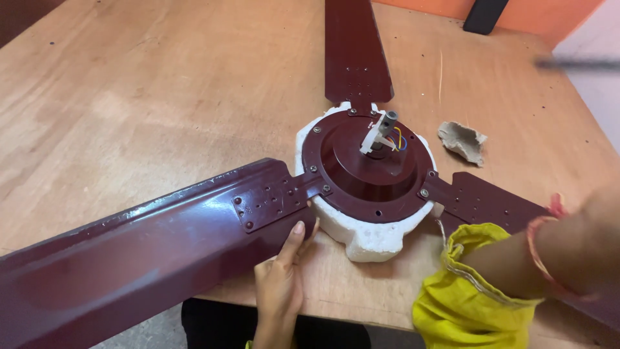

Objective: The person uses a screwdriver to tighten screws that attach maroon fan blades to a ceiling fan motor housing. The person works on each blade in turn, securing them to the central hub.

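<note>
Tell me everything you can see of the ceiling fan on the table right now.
The ceiling fan is glossy maroon metal, lying on a wooden table with its round motor housing seated in a white foam block. Three blades are bolted on with perforated brackets. A short grey shaft with coloured wires stands at the centre. The left hand touches the near blade's edge; a yellow cloth covers part of the right blade.

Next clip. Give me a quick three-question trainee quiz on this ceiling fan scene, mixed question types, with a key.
1. True or false: the left hand rests its fingers on the near fan blade.
2. What does the fan motor hub sit in? A) white foam block B) metal tray C) wooden crate
3. Fill in: the right hand's forearm reaches into a ____ cloth.

Key: 1 true; 2 A; 3 yellow. The right hand itself is hidden by the cloth, so its grip cannot be told.
</note>
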